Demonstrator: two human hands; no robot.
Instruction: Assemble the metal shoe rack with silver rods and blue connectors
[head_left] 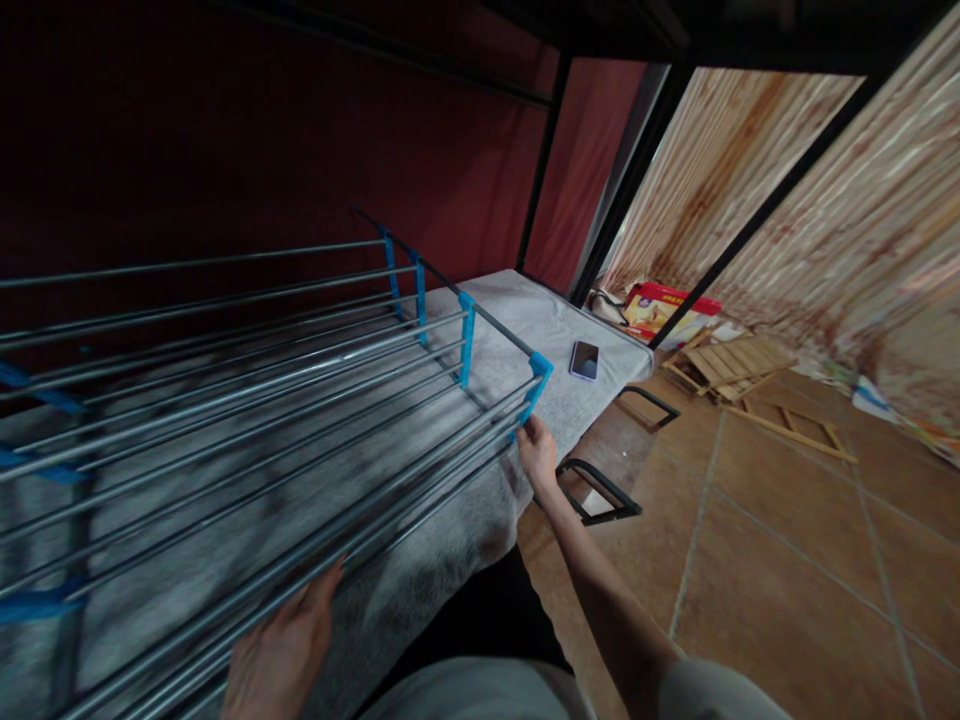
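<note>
A long rack of grey metal rods with blue plastic connectors lies across a bed, reaching off the left of the view. At its near right corner, my right hand is closed with the fingertips on the lower part of a blue connector. My left hand rests against the nearest rods at the bottom left, its visible fingers stretched along them. Some of its fingers are hidden. Grey fabric covers the bed under the rack.
A phone lies on the bed's right part. Black bed posts rise behind. Two black metal loops jut out beside the bed. On the tiled floor are wooden slats and a red and yellow box.
</note>
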